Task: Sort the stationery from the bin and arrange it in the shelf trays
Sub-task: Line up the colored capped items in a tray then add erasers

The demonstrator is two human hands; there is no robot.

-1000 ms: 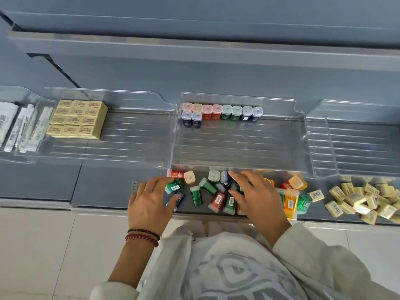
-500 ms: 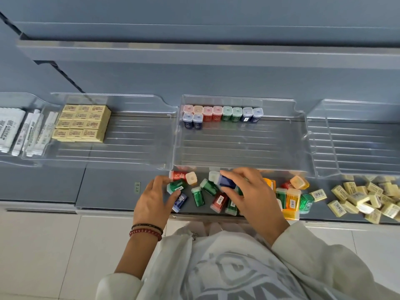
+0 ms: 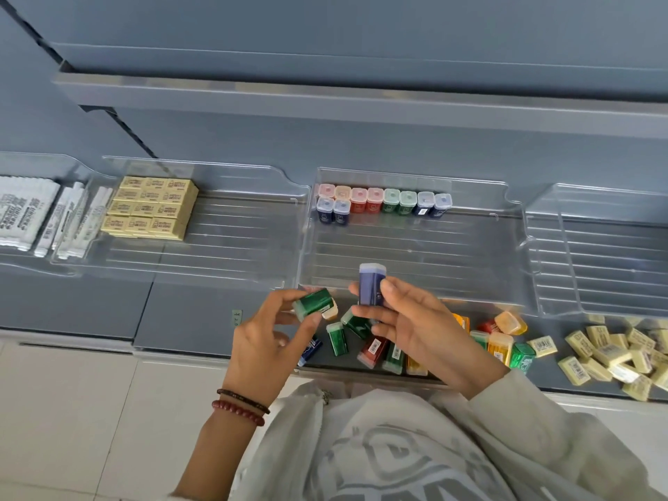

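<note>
Right hand [image 3: 426, 338] higher now, blue case [image 3: 371, 289] upright

Holds both hands raised close together, not touching. Grips a green case [image 3: 313, 304] in the left hand [image 3: 264, 341], clamped between the thumb and curled fingers and tilted on its side. Pinches a blue case [image 3: 372, 289] upright in the right hand [image 3: 423, 334], thumb pressed against its side and fingers wrapped round its lower end. Reaches in from lower left with a bare left forearm, wearing two bead bracelets [image 3: 240, 405] at the wrist. Reaches in from lower right with a forearm covered by a pale sleeve [image 3: 535, 414].
</note>
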